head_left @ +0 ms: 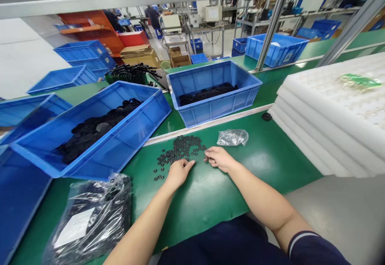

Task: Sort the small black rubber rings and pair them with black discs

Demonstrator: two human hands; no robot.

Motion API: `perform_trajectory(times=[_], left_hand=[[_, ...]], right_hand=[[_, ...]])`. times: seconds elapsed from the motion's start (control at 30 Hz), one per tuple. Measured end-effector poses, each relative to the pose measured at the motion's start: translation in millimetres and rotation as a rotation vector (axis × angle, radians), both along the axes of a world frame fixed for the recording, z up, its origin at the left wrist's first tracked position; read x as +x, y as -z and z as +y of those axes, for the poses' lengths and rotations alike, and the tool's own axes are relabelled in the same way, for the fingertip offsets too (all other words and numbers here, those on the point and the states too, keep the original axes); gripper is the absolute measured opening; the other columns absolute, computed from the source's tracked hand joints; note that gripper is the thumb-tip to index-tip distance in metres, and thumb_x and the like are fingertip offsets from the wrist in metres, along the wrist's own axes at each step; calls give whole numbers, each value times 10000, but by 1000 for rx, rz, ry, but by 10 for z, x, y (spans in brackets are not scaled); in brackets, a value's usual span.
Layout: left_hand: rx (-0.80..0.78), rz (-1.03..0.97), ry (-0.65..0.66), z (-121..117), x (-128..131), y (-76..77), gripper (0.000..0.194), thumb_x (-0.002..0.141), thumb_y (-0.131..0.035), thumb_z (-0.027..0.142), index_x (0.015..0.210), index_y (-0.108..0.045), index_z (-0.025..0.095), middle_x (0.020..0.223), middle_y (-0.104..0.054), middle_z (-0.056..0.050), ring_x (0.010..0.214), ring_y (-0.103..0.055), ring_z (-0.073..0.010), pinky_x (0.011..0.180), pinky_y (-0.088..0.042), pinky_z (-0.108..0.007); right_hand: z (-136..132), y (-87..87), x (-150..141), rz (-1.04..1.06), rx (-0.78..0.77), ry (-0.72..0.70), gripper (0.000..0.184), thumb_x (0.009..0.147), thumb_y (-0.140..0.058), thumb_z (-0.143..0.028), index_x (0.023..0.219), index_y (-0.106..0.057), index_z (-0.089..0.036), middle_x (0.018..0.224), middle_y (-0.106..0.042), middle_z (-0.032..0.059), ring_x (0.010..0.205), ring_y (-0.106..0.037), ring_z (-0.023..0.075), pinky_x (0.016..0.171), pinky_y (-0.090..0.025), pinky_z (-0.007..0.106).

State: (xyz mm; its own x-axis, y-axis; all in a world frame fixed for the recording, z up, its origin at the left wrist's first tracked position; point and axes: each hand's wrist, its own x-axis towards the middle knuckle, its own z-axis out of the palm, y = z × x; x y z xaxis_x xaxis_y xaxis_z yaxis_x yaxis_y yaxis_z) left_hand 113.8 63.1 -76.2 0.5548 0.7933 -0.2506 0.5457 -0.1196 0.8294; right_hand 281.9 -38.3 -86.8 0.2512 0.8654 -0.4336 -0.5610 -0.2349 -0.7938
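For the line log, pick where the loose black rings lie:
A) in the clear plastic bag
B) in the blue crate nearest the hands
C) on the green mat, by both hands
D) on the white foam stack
C. The loose black rings are spread on the green mat, just by the left hand and the right hand.

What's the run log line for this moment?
left hand: beside black washers | right hand: at their edge | surface: green bench mat
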Motion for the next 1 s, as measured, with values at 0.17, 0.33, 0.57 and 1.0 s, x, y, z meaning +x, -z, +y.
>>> perform_trajectory(times=[0.17, 0.33, 0.57, 1.0], left_hand=[[-499, -294, -152, -109, -296, -8, 391, 604, -753, 346, 898, -643, 112, 603, -526, 18, 461, -378, -66, 441, -210, -197], [-677, -439, -157, -270, -414, -6, 381, 673, -744, 372, 908, -601, 108, 643, -596, -24, 442, -383, -53, 395, -199, -173], [-742, -476, -143, -326, -319, 37, 386, 652, -794, 396, 821, -627, 91, 589, -539, 13, 418, -334, -21, 372, -156, -157], [-668, -471, -285, -141, 38, 102, 354, 543, -840, 284, 745, -623, 91, 630, -627, -50, 414, -376, -29, 361, -171, -159]], right_hand=[[-2, 89, -56, -14, 43, -77, 351, 592, -817, -338, 717, -563, -131, 563, -546, -25, 404, -310, 11, 374, -136, 158], [-4, 116, -143, -37, 42, -134, 375, 551, -844, -352, 681, -570, -130, 510, -514, -42, 395, -304, 13, 373, -134, 165], [-22, 81, -183, -80, 29, -127, 351, 559, -825, -328, 728, -599, -119, 544, -571, -21, 385, -307, 8, 374, -136, 165], [-12, 61, -155, -115, 12, -106, 252, 608, -768, -252, 741, -590, -133, 572, -581, -17, 402, -320, 19, 372, -148, 160]])
